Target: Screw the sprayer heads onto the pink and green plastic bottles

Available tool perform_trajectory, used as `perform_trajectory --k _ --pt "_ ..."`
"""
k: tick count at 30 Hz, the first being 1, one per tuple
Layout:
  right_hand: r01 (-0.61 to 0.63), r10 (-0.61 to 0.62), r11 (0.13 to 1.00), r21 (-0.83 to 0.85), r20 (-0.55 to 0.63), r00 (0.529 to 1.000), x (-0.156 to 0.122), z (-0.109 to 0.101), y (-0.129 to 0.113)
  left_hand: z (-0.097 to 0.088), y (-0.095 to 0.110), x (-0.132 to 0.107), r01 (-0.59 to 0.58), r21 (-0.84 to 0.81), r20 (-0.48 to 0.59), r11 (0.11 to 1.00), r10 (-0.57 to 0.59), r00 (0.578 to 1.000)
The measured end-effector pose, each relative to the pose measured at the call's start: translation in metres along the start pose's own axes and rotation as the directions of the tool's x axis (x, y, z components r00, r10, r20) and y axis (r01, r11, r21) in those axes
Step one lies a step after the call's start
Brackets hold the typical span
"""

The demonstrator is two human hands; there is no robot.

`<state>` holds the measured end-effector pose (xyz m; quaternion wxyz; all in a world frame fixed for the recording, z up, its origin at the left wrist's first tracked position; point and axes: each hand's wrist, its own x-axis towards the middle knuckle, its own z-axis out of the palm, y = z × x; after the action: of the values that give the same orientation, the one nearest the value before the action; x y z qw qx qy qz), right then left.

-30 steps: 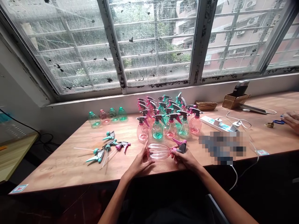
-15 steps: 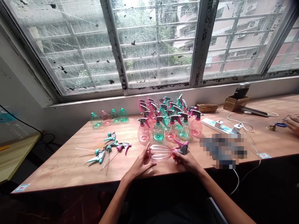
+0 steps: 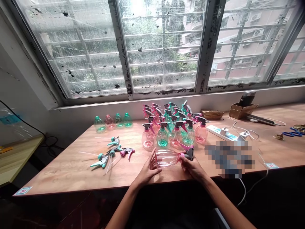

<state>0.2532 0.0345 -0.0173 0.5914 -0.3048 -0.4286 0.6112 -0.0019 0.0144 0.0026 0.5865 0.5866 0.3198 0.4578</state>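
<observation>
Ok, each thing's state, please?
Clear pink plastic spray bottle: held sideways, sprayer head on
Left hand: open around its base
Right hand: gripping its sprayer end
Four green and pink plastic bottles: upright, bare-necked
Loose grey, teal and pink sprayers: lying down
Grouped pink and green spray bottles: upright, sprayers fitted
White power strip: plugs in
Brown cardboard box: open

I can't read a single word or number for certain. A small white sticker (image 3: pixel 24 190) with a blue-green border and a red mark sits on the left front corner of the table (image 3: pixel 71 175) before me, and a similar bordered sticker (image 3: pixel 272 165) lies by its front edge to my right, both marks too small for me to make out. I see blue markings on the white power strip (image 3: pixel 221 133) and a blue label (image 3: pixel 10 119) around the clear bottle (image 3: pixel 22 129) at far left, neither legible to me.
</observation>
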Motion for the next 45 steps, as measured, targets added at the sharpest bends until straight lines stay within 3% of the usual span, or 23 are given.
perform_trajectory --k 17,24,45 --pt "0.025 -0.025 0.999 -0.026 0.002 1.0 0.0014 -0.0002 0.0037 -0.0015 -0.0065 0.0014 -0.002 -0.012 -0.001 1.0 0.002 1.0" --pt "0.027 -0.025 0.997 -0.068 0.043 0.999 0.0001 0.0036 -0.0011 -0.0018 -0.0026 0.0023 0.021 -0.001 -0.061 1.0 -0.021 0.998" --pt "0.048 -0.043 0.995 -0.083 0.068 0.997 0.0005 0.0013 -0.001 -0.0004 -0.0025 -0.0006 -0.004 -0.027 -0.008 1.0 0.004 1.0"
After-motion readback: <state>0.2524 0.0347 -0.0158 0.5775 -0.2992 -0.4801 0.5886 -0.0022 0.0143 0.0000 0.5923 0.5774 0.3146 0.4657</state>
